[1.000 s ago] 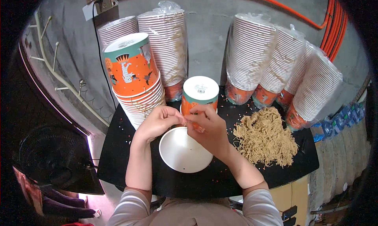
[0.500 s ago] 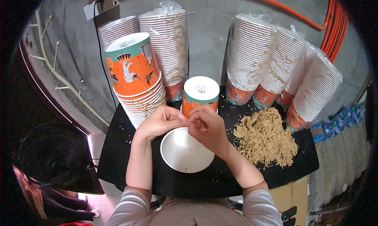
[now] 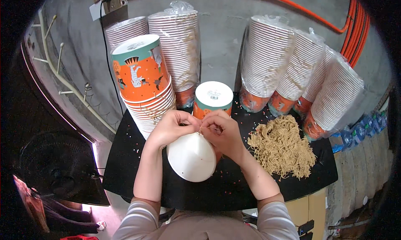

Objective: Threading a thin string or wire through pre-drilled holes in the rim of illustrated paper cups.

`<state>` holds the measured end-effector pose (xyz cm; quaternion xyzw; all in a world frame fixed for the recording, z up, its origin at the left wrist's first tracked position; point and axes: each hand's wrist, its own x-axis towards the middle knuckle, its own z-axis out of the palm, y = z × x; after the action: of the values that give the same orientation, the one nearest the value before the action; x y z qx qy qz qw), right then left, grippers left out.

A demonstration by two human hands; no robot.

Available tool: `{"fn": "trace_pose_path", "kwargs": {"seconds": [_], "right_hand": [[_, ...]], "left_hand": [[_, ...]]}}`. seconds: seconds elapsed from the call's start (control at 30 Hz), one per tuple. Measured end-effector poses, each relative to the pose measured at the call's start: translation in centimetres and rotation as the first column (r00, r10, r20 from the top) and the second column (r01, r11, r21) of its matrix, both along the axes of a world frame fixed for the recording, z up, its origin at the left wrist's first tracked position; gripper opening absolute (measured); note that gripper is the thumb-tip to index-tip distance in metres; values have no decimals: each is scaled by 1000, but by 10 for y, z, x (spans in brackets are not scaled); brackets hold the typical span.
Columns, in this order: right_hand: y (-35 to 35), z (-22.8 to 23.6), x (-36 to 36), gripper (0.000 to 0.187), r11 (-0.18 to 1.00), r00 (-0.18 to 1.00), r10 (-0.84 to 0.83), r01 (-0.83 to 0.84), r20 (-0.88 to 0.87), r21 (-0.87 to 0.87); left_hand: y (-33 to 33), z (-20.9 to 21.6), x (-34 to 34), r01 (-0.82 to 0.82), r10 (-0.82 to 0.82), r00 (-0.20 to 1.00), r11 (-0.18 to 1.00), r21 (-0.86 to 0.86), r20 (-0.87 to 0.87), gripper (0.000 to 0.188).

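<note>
A white-lined paper bucket [image 3: 191,158] is tilted with its open mouth toward me, and small holes show in its wall. At its far rim my left hand [image 3: 175,128] is closed in a pinch, thumb and fingertips on the rim edge. Beside it my right hand [image 3: 223,133] pinches a thin piece of tan string at the same spot; the fingers partly hide the string. Just beyond the hands an orange and green paper bucket [image 3: 214,96] stands upside down. To the right of my right hand lies a loose heap of tan strings [image 3: 284,148].
A tall stack of upturned orange buckets [image 3: 140,79] stands at the left. Plastic-wrapped bucket stacks [image 3: 267,60] line the back against a grey wall. Small paper dots litter the black table [image 3: 250,190]. A dark fan [image 3: 54,169] is at the far left.
The bucket has tipped and its rim has been drawn up to my fingertips, so its mouth looks narrower and pinched at the top. Both hands stay nearly in place.
</note>
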<state>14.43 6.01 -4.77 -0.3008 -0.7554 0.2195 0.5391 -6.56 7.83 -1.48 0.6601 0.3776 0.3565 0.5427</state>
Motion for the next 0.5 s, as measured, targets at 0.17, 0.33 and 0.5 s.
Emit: {"fn": "trace_pose_path", "kwargs": {"seconds": [0.17, 0.33, 0.5], "right_hand": [[-3, 4, -1, 15, 999, 999, -30, 31, 27, -23], [-5, 6, 0, 16, 993, 991, -91, 82, 96, 89], [-2, 6, 4, 15, 997, 996, 12, -19, 89, 77]], "left_hand": [[1, -2, -2, 24, -22, 999, 998, -58, 24, 8], [2, -3, -3, 51, -50, 999, 995, -82, 12, 12], [8, -7, -9, 118, -117, 993, 988, -104, 20, 12]]}}
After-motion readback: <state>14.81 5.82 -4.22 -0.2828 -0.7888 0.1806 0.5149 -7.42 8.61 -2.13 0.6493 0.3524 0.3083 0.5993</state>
